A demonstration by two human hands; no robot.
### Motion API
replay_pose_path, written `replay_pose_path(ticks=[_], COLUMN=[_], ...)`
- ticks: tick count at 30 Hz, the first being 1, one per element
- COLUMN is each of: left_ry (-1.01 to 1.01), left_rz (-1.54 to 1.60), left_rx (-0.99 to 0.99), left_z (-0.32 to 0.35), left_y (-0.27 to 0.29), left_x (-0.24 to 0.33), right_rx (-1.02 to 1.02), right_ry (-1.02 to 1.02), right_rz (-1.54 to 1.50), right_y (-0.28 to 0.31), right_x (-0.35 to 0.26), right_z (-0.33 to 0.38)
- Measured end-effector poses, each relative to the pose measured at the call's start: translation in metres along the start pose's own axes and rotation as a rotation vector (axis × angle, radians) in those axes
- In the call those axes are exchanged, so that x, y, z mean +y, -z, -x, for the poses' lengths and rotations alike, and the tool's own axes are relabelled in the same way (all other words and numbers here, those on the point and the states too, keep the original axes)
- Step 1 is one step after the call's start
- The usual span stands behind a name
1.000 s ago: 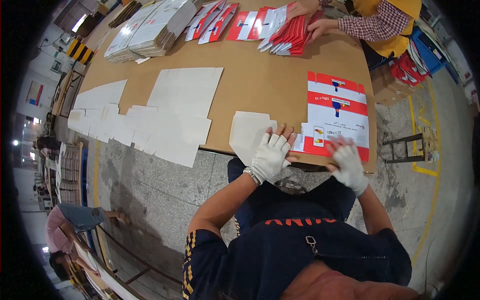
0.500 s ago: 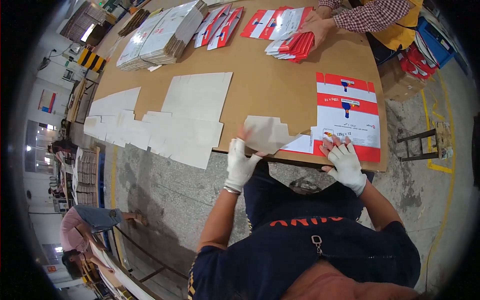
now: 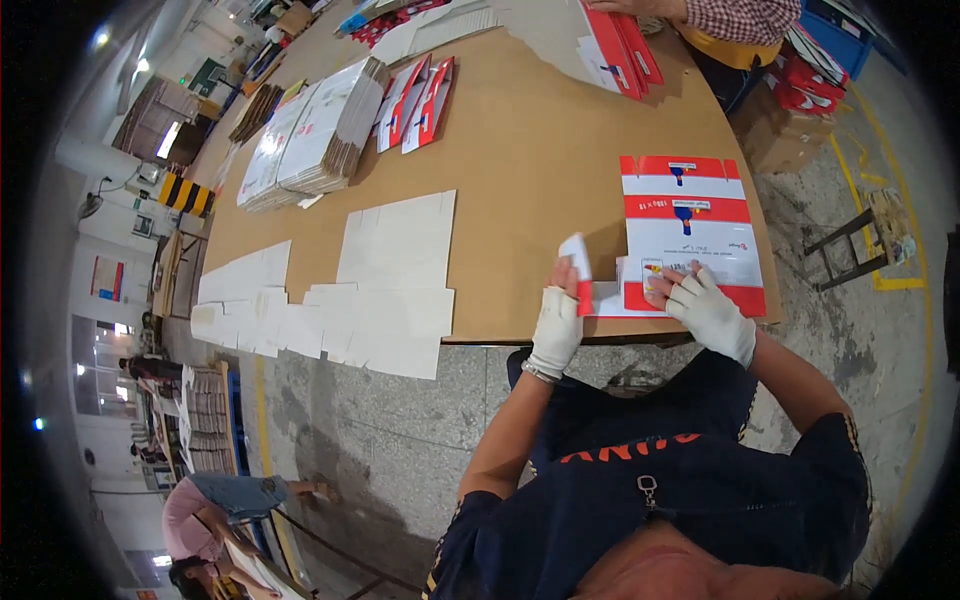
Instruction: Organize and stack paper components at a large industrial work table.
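Note:
A red and white printed flat carton [image 3: 690, 240] lies at the table's near right edge. My left hand [image 3: 558, 328], in a white fingerless glove, is at its left end. Its fingers are against a narrow carton flap [image 3: 576, 262] that is tilted up from the table; the thumb is hard to make out. My right hand [image 3: 708, 308], gloved the same way, rests on the carton's near part with its fingers stretched out. Nothing is held in it.
Plain pale carton blanks [image 3: 390, 290] lie to the left, overhanging the near edge. Behind them stand a tied stack of flat cartons [image 3: 315, 130] and red and white folded cartons [image 3: 425, 105]. Across the table, a co-worker's hand [image 3: 640, 8] is on more cartons [image 3: 622, 55].
My left hand has moved right, and the flap that lay pale side up is now raised and folded. My right hand stays on the carton. The co-worker's cartons are now upright.

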State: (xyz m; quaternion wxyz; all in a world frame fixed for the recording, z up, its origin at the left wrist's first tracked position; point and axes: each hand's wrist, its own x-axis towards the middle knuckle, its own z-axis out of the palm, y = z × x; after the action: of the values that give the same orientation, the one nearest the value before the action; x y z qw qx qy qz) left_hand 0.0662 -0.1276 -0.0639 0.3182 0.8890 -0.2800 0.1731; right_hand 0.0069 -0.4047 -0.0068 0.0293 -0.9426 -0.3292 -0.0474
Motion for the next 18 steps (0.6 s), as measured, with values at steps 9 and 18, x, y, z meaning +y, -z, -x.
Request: replay_pose_path(ticks=[9, 18], left_ry=[-0.157, -0.054], left_rz=[-0.275, -0.472], left_rx=[-0.363, -0.373], left_z=[-0.008, -0.008], left_y=[0.006, -0.004], left_x=[0.026, 0.034], right_rx=[-0.017, 0.038], right_ry=[0.024, -0.005], right_rz=[0.136, 0.125], right_y=[-0.009, -0.020], right_x=[0.000, -0.008], right_z=[0.004, 0.007])
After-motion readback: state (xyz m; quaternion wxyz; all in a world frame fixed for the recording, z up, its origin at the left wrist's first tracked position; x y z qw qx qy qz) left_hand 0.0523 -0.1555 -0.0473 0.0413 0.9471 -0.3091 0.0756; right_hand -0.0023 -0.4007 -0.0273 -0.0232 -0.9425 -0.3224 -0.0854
